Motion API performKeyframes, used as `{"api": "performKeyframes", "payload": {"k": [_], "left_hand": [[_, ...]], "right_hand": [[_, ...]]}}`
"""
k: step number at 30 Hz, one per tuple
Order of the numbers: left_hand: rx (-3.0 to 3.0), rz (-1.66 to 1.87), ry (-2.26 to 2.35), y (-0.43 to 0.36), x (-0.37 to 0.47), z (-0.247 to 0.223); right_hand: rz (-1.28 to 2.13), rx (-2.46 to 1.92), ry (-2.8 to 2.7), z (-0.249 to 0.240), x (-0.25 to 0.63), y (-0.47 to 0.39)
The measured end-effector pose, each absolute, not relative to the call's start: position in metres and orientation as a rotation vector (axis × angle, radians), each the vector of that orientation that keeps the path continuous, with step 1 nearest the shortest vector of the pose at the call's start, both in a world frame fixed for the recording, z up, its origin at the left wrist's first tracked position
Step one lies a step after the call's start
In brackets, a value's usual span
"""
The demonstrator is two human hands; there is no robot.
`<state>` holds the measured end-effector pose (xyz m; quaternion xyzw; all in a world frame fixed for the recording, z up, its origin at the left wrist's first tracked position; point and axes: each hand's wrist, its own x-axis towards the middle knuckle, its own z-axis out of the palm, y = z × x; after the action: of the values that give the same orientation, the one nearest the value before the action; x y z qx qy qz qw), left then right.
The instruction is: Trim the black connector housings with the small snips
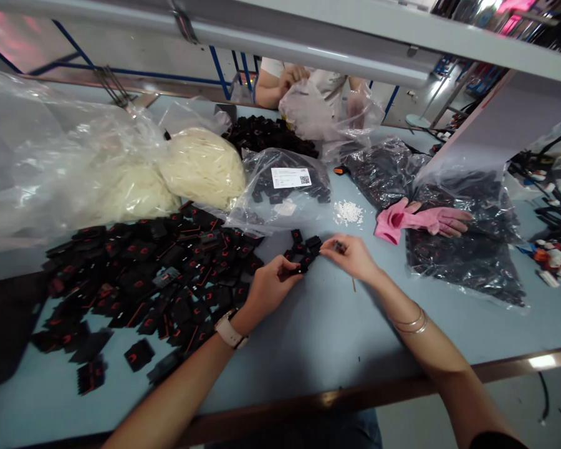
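Left hand (268, 290): thumb and finger appear closed on a black part (301, 270) at the near side of a small cluster (313, 243) on the tabletop (327, 349). Right hand (356, 257): fingertips drawn together at the cluster's right edge, a small dark item (340, 247) showing among them; whether the grip bears on it cannot be told. A large pile of similar parts (187, 249) lies to the left; small white pieces (348, 212) lie beyond the right hand, near a labelled clear bag (285, 202).

Assessment: the black part is judged light, stiff and fairly smooth, probably moulded plastic. Opposite side edges offer the soundest hold, between thumb and forefinger; finer projections, if any, merit light pressure. The white pieces look liable to scatter and suit fingertips only.
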<state>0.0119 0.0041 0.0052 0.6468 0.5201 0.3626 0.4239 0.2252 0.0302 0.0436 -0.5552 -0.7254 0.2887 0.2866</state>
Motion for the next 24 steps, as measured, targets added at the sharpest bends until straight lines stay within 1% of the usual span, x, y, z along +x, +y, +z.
{"api": "performKeyframes", "payload": {"k": [2, 8, 18, 24], "left_hand": [[1.618, 0.903, 1.303, 0.004, 0.012, 0.006], [1.615, 0.907, 1.306, 0.003, 0.013, 0.005], [1.65, 0.879, 1.32, 0.003, 0.012, 0.002], [1.653, 0.91, 1.326, 0.003, 0.014, 0.003]], "right_hand": [[0.844, -1.375, -2.055, 0.044, 0.209, 0.019], [0.784, -1.336, -2.212, 0.036, 0.193, 0.008], [0.609, -1.28, -2.229, 0.016, 0.192, 0.005], [0.42, -1.315, -2.501, 0.015, 0.196, 0.002]]}}
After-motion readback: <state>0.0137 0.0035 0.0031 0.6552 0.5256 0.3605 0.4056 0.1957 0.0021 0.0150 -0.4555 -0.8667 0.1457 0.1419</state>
